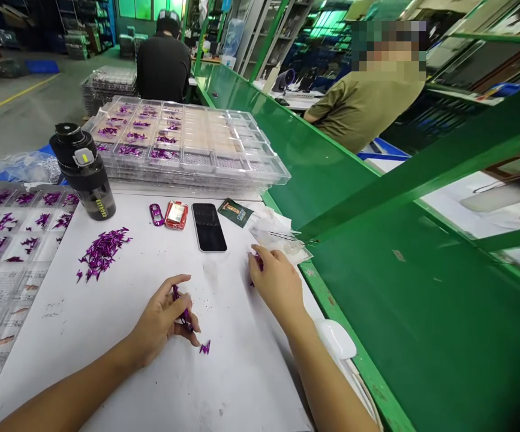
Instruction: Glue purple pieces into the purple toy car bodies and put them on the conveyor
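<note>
My left hand (163, 318) is curled around a few shiny purple plastic parts (183, 309), held between thumb and fingers above the white tabletop. Just below its fingertips lies a small loose purple piece (204, 347). Further right, my right hand (277, 282) reaches down with bent fingers onto more purple parts (255, 264), which the fingers mostly cover. Left of both hands, a heap of small purple parts (104, 252) lies on the table. A purple toy car body (156, 214) sits near the back, beside a red case (176, 215).
A phone (209, 227), a dark green packet (235, 212) and plastic bags (282, 237) lie behind my hands. A black bottle (84, 174) stands at left, near clear trays (188, 162) of purple parts. A green conveyor (376, 288) runs along the right. Two people sit farther back.
</note>
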`<action>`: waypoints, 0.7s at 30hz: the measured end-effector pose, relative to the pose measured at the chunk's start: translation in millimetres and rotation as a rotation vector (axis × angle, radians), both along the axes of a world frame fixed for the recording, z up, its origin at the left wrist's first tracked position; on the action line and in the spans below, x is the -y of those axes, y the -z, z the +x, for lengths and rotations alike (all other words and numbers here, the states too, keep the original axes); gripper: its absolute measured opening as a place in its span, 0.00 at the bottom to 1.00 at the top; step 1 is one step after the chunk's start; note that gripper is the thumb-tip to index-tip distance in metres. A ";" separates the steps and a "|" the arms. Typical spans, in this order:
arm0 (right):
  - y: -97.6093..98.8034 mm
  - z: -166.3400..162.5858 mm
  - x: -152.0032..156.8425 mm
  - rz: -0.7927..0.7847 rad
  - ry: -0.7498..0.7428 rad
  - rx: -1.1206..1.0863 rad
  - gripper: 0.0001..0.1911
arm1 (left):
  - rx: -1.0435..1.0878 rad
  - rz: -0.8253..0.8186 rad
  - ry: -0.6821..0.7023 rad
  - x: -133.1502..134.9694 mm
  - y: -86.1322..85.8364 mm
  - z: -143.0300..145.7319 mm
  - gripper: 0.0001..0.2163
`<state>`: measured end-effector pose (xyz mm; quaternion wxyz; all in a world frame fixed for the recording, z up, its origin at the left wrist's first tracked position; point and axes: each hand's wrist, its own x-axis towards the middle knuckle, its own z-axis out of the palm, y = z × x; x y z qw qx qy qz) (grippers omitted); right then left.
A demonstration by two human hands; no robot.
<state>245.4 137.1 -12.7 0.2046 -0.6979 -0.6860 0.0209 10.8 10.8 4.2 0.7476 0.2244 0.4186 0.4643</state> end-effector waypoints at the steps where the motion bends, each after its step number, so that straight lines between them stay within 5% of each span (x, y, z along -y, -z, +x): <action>1: 1.2 -1.4 0.1 -0.034 0.008 0.001 0.20 | -0.010 0.003 0.008 -0.1 -0.9 -0.7 0.25; 5: -2.1 -7.0 1.6 -0.092 -0.001 -0.053 0.22 | -0.023 0.028 0.048 -0.5 -2.1 -2.7 0.26; 13: -12.9 -44.7 38.2 -0.124 -0.361 -0.361 0.22 | -0.039 0.032 0.026 -1.7 0.1 -2.0 0.32; 17: -22.0 -58.1 52.6 -0.171 -0.406 -0.590 0.20 | -0.033 0.035 0.014 -2.0 1.0 -2.4 0.28; 21: -32.8 -57.2 76.5 0.171 -0.230 -0.625 0.15 | 0.014 0.035 -0.007 -3.7 4.0 -4.1 0.32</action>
